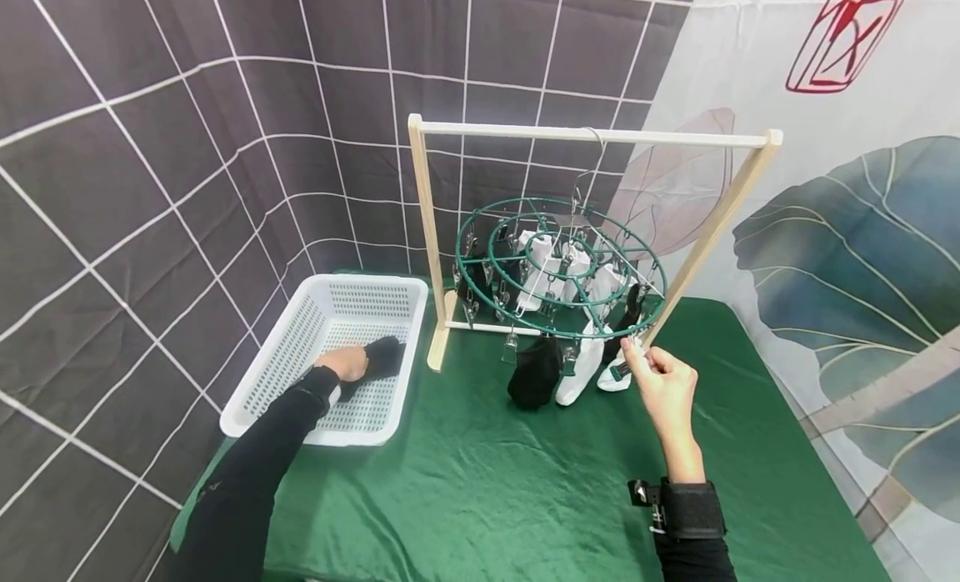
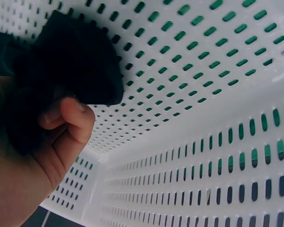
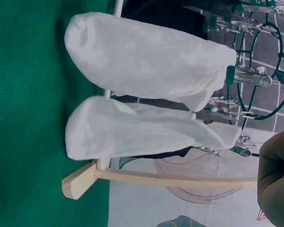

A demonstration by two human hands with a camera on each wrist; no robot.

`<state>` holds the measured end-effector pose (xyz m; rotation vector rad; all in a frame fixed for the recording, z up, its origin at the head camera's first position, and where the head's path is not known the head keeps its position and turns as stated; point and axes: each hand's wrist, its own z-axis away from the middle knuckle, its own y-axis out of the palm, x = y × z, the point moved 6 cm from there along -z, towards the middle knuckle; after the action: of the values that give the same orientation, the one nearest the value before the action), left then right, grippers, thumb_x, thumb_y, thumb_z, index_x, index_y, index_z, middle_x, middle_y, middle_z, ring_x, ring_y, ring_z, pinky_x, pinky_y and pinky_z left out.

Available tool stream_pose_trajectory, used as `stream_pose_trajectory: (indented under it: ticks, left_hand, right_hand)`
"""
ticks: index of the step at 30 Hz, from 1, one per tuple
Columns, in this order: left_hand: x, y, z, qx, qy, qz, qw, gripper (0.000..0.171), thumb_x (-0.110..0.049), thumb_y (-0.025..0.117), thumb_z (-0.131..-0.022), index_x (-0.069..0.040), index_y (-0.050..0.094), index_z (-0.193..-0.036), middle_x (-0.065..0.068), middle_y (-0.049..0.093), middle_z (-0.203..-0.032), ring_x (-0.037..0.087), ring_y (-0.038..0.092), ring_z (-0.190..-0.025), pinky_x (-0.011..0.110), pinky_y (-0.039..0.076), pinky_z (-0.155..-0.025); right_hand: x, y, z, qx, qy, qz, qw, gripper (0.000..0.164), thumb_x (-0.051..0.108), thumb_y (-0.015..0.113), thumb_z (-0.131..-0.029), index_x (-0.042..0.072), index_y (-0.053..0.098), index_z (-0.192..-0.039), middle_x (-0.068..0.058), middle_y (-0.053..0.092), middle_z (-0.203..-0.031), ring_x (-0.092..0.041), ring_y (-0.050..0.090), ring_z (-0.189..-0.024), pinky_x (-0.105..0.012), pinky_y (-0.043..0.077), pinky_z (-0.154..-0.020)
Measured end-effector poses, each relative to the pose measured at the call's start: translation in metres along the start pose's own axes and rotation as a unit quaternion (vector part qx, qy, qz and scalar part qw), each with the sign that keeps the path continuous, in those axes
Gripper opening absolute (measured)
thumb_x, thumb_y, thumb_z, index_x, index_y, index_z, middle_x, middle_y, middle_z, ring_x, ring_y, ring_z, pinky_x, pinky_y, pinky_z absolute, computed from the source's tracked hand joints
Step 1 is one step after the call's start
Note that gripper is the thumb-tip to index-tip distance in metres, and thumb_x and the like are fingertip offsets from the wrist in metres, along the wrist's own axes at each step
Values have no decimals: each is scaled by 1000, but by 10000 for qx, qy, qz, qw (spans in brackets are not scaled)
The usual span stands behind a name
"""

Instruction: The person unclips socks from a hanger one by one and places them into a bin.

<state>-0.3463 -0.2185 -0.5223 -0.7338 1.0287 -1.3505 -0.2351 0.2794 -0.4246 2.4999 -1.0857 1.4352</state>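
Note:
Inside the white basket, my left hand (image 1: 345,363) grips a black sock (image 1: 384,357). The left wrist view shows its fingers curled into the dark cloth (image 2: 80,61). My right hand (image 1: 667,388) is at the near right rim of a round green sock hanger (image 1: 540,325). Its thumb and forefinger pinch a clip there; the clip is mostly hidden. White socks (image 3: 146,59) and black socks (image 1: 536,373) hang from other clips. Close by my right hand, a white sock (image 1: 615,378) hangs low. The right wrist view catches only part of the right hand (image 3: 277,172), at its edge.
The hanger hooks over a wooden rack's top bar (image 1: 510,131), with a slanted leg (image 1: 712,232) just beyond my right hand. On the left stands the perforated white basket (image 1: 408,294). A green cloth (image 1: 487,490) covers the table, and a grey gridded curtain (image 1: 337,98) hangs behind.

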Motion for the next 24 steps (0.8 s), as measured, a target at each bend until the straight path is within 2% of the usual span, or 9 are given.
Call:
stream_pose_trajectory:
  ticks: [7, 11, 14, 16, 18, 20, 21, 23, 24]
  left_hand:
    - [4, 5, -5, -173, -141, 86, 9997, 38, -19, 42, -104, 10, 64, -112, 25, 69, -100, 31, 64, -84, 49, 56, -87]
    - [-1, 3, -4, -7, -171, 14, 9999, 39, -20, 41, -104, 11, 63, -117, 25, 69, -102, 32, 64, -86, 50, 56, -88]
    - [-8, -7, -1, 102, -93, -17, 9999, 41, -22, 47, -103, 10, 61, -124, 26, 68, -110, 35, 66, -95, 53, 53, -94]
    - [-15, -20, -1, -113, 106, 17, 9999, 41, -23, 55, -100, 8, 60, -126, 25, 68, -115, 37, 66, -101, 54, 52, -96]
    - [-26, -39, 2, -687, 466, 107, 9965, 41, -21, 59, -96, 6, 60, -127, 25, 68, -118, 39, 66, -105, 55, 52, -97]
    - [-43, -61, 7, -1516, 887, 262, 9841, 39, -18, 59, -95, 5, 61, -125, 25, 68, -117, 40, 66, -106, 55, 52, -96]
    - [-55, -72, 11, -2012, 1137, 333, 9724, 37, -17, 57, -96, 5, 61, -126, 25, 68, -119, 41, 65, -109, 55, 51, -97]
    - [-81, -92, 22, -3027, 1570, 586, 9382, 33, -15, 53, -98, 5, 61, -124, 24, 68, -117, 41, 64, -109, 53, 52, -97]
    - [-95, -100, 29, -3541, 1853, 762, 9135, 30, -12, 52, -99, 5, 62, -121, 24, 68, -115, 41, 63, -109, 52, 51, -96]
  right_hand:
    - [-3, 1, 1, -38, 222, 4, 9997, 58, 18, 78, -88, 8, 36, -51, 12, 25, -52, 4, 21, -48, -25, 16, -47]
    - [-4, 1, 0, -59, 259, 35, 9996, 58, 17, 79, -88, 6, 35, -51, 10, 24, -53, 5, 20, -48, -25, 15, -48]
    - [-2, 2, -1, -71, 313, 23, 9995, 58, 13, 79, -88, 4, 35, -52, 9, 24, -53, 8, 19, -49, -25, 14, -48]
    - [5, 2, -1, -29, 356, -32, 9994, 56, 10, 78, -88, 2, 35, -52, 8, 24, -53, 8, 19, -49, -25, 14, -49]
    - [14, 1, 0, 35, 410, -110, 9991, 55, 8, 77, -88, 0, 35, -53, 8, 24, -53, 7, 19, -48, -24, 15, -49]
    - [23, 0, 1, 86, 454, -187, 9988, 52, 6, 76, -87, -1, 36, -54, 8, 25, -53, 4, 20, -48, -23, 16, -50]
    - [26, -1, 1, 96, 468, -226, 9986, 51, 5, 76, -87, -1, 37, -55, 8, 26, -53, 3, 21, -48, -23, 16, -50]
    - [30, -2, 2, 85, 493, -231, 9985, 49, 4, 75, -87, -1, 38, -55, 9, 27, -53, 1, 23, -49, -23, 17, -50]
    - [31, -2, 2, 83, 505, -237, 9984, 49, 4, 75, -87, -1, 38, -55, 9, 28, -53, 1, 23, -49, -23, 17, -50]
